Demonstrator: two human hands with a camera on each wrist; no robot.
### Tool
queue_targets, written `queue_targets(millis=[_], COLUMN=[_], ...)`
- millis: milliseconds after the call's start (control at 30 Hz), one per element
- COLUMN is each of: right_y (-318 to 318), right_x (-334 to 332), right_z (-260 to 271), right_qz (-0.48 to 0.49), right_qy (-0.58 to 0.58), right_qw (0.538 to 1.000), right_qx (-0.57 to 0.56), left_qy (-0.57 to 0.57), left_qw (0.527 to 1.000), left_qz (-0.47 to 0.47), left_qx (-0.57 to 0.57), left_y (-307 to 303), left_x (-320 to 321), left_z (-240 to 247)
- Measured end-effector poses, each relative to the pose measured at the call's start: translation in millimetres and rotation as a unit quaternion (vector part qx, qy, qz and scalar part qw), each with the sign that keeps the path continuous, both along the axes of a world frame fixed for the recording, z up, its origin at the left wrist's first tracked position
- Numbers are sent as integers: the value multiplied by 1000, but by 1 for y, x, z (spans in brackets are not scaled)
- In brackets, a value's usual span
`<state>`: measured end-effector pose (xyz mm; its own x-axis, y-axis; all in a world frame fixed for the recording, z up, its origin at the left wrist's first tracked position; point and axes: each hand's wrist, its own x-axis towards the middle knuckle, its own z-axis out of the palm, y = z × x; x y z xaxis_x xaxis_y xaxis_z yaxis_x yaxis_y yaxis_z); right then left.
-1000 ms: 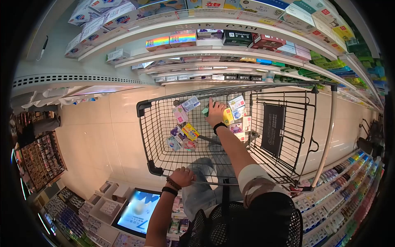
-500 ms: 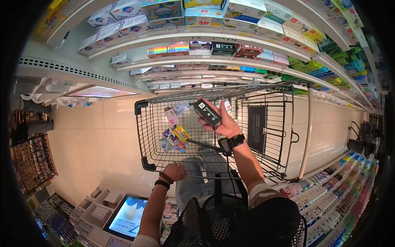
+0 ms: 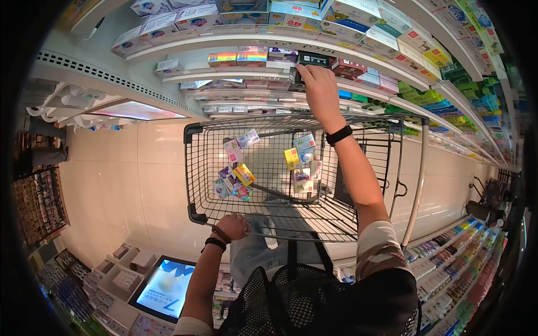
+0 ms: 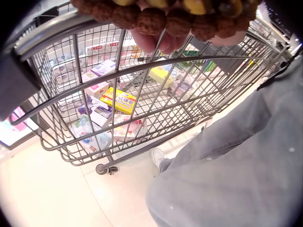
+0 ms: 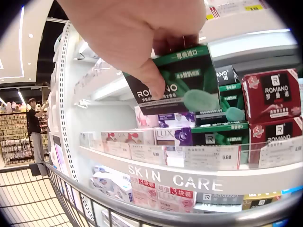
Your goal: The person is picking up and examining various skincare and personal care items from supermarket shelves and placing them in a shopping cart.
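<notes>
My right hand (image 3: 320, 94) pinches a dark green and black Romano soap box (image 5: 189, 78) between thumb and fingers. In the right wrist view, the box is tilted in front of a shelf (image 5: 199, 177) lettered SKIN CARE, near matching green Romano boxes (image 5: 232, 104) and red Romano boxes (image 5: 272, 97). My left hand (image 3: 236, 225), wearing a beaded bracelet (image 4: 151, 21), grips the near rim of the shopping cart (image 3: 189, 168). Inside the cart lie two groups of small boxes, including a yellow box (image 3: 244, 175) at left and another yellow box (image 3: 292, 159) at right.
Further shelf tiers with soap boxes (image 3: 199, 17) rise beyond the cart. A lit screen (image 3: 165, 288) stands at lower left. Bottles line a shelf (image 3: 448, 263) at lower right. A person (image 5: 35, 120) stands in the background of the right wrist view.
My right hand has gone from over the cart to the shelf, carrying the Romano soap box it turned face up half a second ago. My left hand has stayed on the cart rim.
</notes>
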<state>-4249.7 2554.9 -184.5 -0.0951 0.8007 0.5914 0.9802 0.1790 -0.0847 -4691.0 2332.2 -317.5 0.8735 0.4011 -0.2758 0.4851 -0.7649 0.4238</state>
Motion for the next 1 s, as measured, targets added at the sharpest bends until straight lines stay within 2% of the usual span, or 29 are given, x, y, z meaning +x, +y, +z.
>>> queue_targets(millis=[67,200,300,367,500,600,700,767,833,867,933,967,1000], right_y=[8,24,34,35,43,39,22,-2,-44,-64,-101,-111,-120], right_x=[9,10,14,18,25,24,13,-6,-33,-45,-67,-74,-77], right_z=[-8,-25,-33,-35,-32,-32,-30,-27,-35,-46,-94,-117,-142], right_qz=[-29,-49,-94,-161,-184,-183,-156,-70,53,110,109,33,-45], right_qy=[-75,-98,-109,-104,-134,-122,-121,-44,40,90,142,158,172], right_qw=[997,993,989,981,973,975,980,996,996,982,934,891,830], right_qx=[10,33,19,-31,-45,-39,-2,20,-61,-127,-309,-424,-528], left_qy=[-10,-20,-21,13,15,22,-26,-25,-14,-17,-18,-23,-27], left_qw=[1000,1000,1000,999,998,998,999,998,999,999,999,999,999], left_qz=[-9,-5,-2,-6,-22,-19,-11,-15,-13,-16,-18,-17,-18], left_qx=[-18,-16,-21,-39,-52,-57,-35,-50,-44,-36,-30,-37,-44], left_y=[-2,2,7,8,13,10,6,11,11,10,10,11,11], left_x=[4,-1,-1,-2,-2,-2,-2,1,0,-1,-1,2,3], left_z=[2,6,6,8,10,9,12,12,7,4,4,7,9])
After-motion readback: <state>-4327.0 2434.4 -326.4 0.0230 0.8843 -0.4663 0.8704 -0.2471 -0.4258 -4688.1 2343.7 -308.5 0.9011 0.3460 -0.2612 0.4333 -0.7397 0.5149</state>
